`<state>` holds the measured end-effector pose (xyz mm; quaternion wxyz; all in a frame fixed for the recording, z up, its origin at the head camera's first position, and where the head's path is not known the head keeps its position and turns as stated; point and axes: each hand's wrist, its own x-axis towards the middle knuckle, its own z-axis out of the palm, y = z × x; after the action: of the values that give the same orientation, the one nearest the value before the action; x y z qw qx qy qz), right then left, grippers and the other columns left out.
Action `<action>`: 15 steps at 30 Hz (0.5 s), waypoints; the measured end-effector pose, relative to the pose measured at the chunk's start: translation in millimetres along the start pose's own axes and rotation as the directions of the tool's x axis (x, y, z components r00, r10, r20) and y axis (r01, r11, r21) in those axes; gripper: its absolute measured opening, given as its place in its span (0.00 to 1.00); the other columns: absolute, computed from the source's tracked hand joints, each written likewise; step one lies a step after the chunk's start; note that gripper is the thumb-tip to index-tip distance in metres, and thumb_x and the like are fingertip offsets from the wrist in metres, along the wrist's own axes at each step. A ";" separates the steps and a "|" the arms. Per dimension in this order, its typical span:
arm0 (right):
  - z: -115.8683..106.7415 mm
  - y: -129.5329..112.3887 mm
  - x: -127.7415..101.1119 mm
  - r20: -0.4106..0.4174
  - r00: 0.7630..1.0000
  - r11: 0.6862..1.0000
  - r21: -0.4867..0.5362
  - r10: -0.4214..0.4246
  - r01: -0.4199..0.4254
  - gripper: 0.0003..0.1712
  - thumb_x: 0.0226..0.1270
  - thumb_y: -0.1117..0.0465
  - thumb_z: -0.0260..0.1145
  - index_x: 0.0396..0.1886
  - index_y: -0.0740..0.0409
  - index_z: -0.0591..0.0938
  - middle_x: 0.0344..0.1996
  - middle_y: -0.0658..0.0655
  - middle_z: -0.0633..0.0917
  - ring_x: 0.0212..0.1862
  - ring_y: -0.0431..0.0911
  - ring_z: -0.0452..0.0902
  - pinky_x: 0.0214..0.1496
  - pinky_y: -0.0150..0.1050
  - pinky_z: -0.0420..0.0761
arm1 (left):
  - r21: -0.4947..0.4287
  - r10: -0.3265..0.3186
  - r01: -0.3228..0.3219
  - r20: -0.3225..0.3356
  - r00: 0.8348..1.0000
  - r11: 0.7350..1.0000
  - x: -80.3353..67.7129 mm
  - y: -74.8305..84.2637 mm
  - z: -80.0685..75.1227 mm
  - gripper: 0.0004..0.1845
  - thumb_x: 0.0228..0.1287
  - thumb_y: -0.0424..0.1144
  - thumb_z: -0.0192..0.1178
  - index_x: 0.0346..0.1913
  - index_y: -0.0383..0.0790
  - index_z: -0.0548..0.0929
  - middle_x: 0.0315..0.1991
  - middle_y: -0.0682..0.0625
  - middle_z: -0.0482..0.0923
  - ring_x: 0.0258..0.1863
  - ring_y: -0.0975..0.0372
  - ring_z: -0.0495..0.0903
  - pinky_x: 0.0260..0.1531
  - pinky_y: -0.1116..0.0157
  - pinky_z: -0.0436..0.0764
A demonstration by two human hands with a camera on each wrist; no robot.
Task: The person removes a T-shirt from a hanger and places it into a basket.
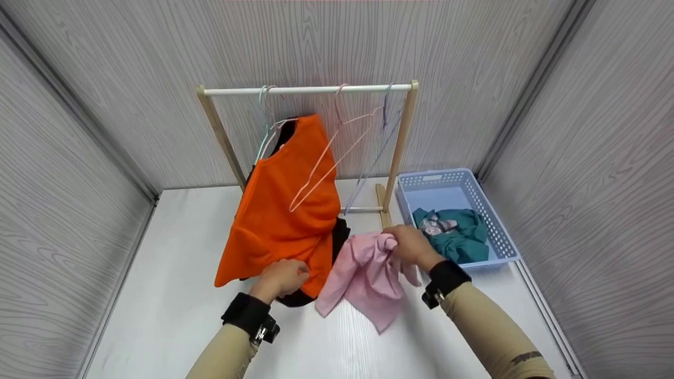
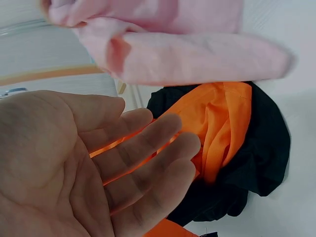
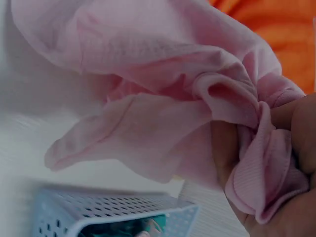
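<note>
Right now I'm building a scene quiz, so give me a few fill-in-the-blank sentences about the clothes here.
1. The right hand grips a ____ garment.
2. The orange shirt hangs from the wooden ____.
3. The teal garment lies inside the blue ____.
4. The left hand is nearest the ____ shirt.

Missing words: pink; rack; basket; orange
</note>
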<state>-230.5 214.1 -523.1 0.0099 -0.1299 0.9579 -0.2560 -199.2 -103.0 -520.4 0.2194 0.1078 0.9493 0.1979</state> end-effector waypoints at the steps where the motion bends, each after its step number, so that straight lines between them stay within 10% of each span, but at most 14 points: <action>1: -12.1 0.3 3.4 -0.035 0.999 1.000 0.000 0.006 -0.006 0.13 0.50 0.71 0.62 0.34 0.54 0.86 0.36 0.57 0.87 0.41 0.54 0.82 0.47 0.52 0.79 | -0.009 0.000 0.000 0.003 1.000 1.000 -0.6 0.2 0.2 0.15 0.70 0.47 0.55 0.52 0.45 0.83 0.38 0.48 0.81 0.24 0.57 0.76 0.24 0.63 0.76; 10: -120.7 6.0 24.4 -0.359 0.928 0.994 -0.003 0.104 -0.113 0.07 0.53 0.69 0.55 0.25 0.59 0.79 0.23 0.56 0.76 0.28 0.50 0.68 0.31 0.42 0.66 | -0.090 -0.020 0.020 0.001 1.000 0.996 -9.3 -6.0 0.1 0.15 0.70 0.46 0.54 0.53 0.45 0.83 0.37 0.49 0.79 0.25 0.58 0.76 0.23 0.64 0.75; 15: -170.3 9.6 34.1 -0.501 0.853 0.982 -0.030 0.146 -0.186 0.12 0.56 0.65 0.56 0.33 0.60 0.85 0.30 0.63 0.84 0.35 0.58 0.77 0.35 0.52 0.71 | -0.102 -0.027 0.028 0.006 1.000 0.994 -15.1 -9.9 2.2 0.15 0.70 0.45 0.54 0.52 0.45 0.83 0.38 0.49 0.79 0.29 0.57 0.76 0.25 0.64 0.76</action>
<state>-280.4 296.5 -378.2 -0.2198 0.0230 0.9449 -0.2416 -186.0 -115.6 -520.8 0.2293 0.0838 0.9388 0.2431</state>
